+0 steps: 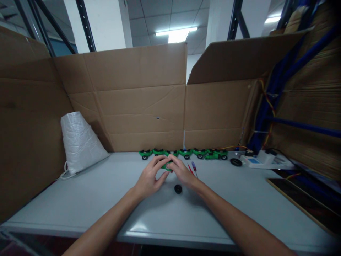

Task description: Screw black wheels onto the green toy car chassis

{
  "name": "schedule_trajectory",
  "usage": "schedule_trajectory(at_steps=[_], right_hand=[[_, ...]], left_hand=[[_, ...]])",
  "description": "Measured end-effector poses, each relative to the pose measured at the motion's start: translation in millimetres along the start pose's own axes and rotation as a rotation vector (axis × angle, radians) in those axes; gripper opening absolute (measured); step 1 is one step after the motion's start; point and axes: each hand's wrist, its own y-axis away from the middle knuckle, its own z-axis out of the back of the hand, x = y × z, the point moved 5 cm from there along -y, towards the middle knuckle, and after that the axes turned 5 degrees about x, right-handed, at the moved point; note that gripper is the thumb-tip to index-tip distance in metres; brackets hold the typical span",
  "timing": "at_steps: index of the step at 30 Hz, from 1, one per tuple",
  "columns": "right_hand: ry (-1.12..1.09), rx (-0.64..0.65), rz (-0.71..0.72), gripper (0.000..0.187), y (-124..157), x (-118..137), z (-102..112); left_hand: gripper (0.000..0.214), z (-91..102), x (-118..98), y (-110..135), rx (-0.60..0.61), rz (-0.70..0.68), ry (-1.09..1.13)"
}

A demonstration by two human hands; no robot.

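My left hand [150, 177] and my right hand [183, 173] meet over the middle of the table. Between their fingers is a small green toy part [167, 165], mostly covered, so its exact shape is hidden. Both hands are closed on it. Just below, a black toy wheel [178, 189] lies on the table top. Beside my right hand lie a thin red tool [190, 168] and a screwdriver with a blue-purple handle [194, 166]. Behind the hands, several green toy cars [186, 153] with black wheels stand in a row.
Cardboard panels [144, 106] wall the back and sides of the white table [106, 199]. A white wrapped bundle [81, 142] stands at left. On the right are a black ring [236, 162], a white power strip [266, 160], a blue metal frame [274, 92] and a dark flat panel [306, 202].
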Motion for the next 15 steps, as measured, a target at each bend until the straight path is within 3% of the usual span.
schedule_trajectory(at_steps=[9,15], right_hand=[[0.013,0.058,-0.045,0.007,-0.5,-4.9,-0.4],[-0.025,0.065,-0.055,0.006,1.2,-7.1,-0.1]], left_hand=[[0.036,-2.3,6.8,1.8,0.007,0.024,0.013],[0.05,-3.1,2.6,1.1,0.058,0.041,-0.025]])
